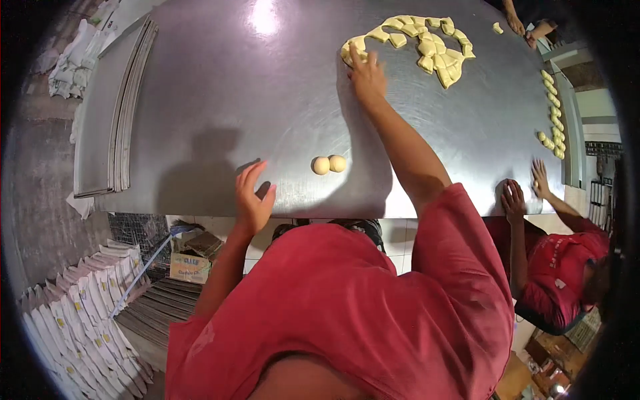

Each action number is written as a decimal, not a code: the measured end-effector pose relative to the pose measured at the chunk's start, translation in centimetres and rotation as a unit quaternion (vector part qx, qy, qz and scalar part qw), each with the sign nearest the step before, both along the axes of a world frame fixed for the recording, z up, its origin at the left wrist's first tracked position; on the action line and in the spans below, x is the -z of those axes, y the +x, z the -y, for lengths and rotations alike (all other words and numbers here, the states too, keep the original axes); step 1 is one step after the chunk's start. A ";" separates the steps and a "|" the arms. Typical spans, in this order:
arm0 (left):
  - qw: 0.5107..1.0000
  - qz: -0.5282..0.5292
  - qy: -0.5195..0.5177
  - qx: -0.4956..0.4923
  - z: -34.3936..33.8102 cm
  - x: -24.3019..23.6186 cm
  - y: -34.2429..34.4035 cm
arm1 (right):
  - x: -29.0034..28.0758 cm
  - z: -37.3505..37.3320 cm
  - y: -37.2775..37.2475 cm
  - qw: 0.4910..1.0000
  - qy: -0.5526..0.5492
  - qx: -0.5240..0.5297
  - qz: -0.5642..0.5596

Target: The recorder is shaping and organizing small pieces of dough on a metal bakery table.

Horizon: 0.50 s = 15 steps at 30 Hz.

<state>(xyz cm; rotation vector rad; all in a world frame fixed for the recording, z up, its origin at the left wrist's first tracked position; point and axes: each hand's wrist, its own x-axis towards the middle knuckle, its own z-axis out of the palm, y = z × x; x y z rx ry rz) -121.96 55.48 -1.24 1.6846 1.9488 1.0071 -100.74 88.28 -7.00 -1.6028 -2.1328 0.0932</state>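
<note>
My right hand reaches to the far part of the steel table, its slightly bent fingers apart on the left end of a loose group of pale yellow cut dough pieces; whether it grips one is unclear. My left hand hangs at the near edge, fingers apart and curved, holding nothing. Two round dough balls sit side by side between my hands, nearer the front.
Stacked metal trays line the left end. A row of dough balls runs along the right end. A co-worker's hands rest near the front right; another person's hands are at the far right. A cardboard box lies below.
</note>
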 end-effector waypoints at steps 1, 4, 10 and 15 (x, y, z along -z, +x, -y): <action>1.000 -0.001 -0.012 -0.005 0.9 -0.3 0.2 | -0.2 -0.6 -0.9 0.999 0.003 -0.030 -0.014; 0.999 0.001 -0.035 -0.011 2.5 -1.1 0.8 | -0.2 -0.2 -0.6 0.997 -0.004 -0.063 -0.037; 0.985 0.142 -0.093 0.034 3.5 -2.6 0.4 | -1.0 12.2 7.2 0.990 -0.074 -0.100 -0.068; 0.902 0.394 -0.155 0.082 0.4 -5.0 3.6 | -7.2 22.8 7.9 0.974 -0.205 -0.038 -0.091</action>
